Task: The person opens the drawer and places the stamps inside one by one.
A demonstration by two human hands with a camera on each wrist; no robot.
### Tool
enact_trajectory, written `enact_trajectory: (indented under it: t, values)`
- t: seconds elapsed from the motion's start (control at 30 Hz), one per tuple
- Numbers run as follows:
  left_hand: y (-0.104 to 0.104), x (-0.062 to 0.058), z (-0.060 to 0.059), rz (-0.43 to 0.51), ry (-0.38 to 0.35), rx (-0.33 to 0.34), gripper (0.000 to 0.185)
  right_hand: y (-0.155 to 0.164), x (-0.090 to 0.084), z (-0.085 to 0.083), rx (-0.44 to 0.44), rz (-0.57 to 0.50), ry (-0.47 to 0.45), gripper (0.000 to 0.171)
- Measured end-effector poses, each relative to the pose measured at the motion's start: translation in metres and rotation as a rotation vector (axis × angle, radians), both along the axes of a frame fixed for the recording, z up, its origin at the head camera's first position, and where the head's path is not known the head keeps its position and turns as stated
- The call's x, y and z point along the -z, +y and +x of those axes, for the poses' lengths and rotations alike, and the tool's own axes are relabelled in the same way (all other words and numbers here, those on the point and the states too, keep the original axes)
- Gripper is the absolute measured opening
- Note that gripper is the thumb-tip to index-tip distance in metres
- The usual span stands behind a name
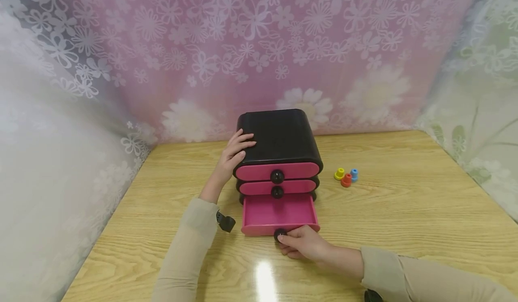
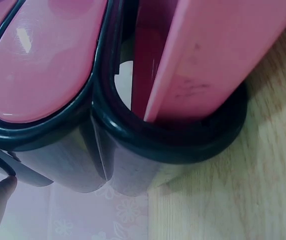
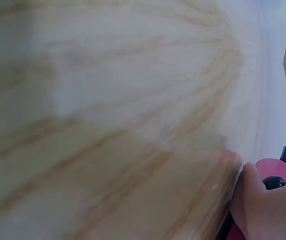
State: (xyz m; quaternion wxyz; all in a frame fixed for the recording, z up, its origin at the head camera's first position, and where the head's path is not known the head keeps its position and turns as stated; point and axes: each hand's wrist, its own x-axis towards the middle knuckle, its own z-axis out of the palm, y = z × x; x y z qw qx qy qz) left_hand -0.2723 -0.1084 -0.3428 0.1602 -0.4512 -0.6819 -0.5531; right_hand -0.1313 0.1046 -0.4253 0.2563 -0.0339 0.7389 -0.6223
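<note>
A black drawer cabinet with pink drawer fronts stands on the wooden table. Its bottom drawer is pulled out and shows a bare pink inside; the upper two drawers are closed. My right hand pinches the round black knob of that bottom drawer between thumb and fingers. On the cabinet's upper left edge rests my left hand, its fingers lying extended over the top. In the left wrist view, the pulled-out drawer juts from its black frame, with the left thumb at the lower left corner.
Right of the cabinet, a yellow, a red and a blue small cone-shaped piece sit close together on the table. Behind the table hangs a pink flowered cloth.
</note>
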Motion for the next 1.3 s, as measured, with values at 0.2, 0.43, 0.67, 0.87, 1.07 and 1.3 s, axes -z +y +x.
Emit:
enact_trajectory:
  t: [0.2, 0.43, 0.67, 0.87, 1.07, 1.3]
  values:
    - [0.0, 0.0, 0.0, 0.009, 0.004, 0.0, 0.031, 0.0, 0.0, 0.0, -0.005, 0.04, 0.0, 0.034]
    - [0.0, -0.001, 0.0, 0.005, -0.001, -0.006, 0.033, 0.0, 0.0, 0.0, 0.001, 0.081, -0.002, 0.033]
    - [-0.001, 0.0, 0.001, 0.007, 0.003, -0.004, 0.032, -0.001, 0.001, 0.004, -0.012, 0.115, -0.021, 0.033]
    - [0.001, -0.001, 0.0, 0.01, 0.009, 0.005, 0.032, 0.003, -0.008, 0.006, -0.093, 0.102, -0.002, 0.028]
    - [0.0, -0.002, 0.0, 0.008, 0.009, -0.001, 0.031, 0.018, -0.038, 0.002, -0.187, 0.003, 0.153, 0.029]
    - [0.0, -0.001, 0.002, -0.002, -0.007, -0.009, 0.03, 0.049, -0.068, -0.013, -0.108, 0.048, 0.383, 0.035]
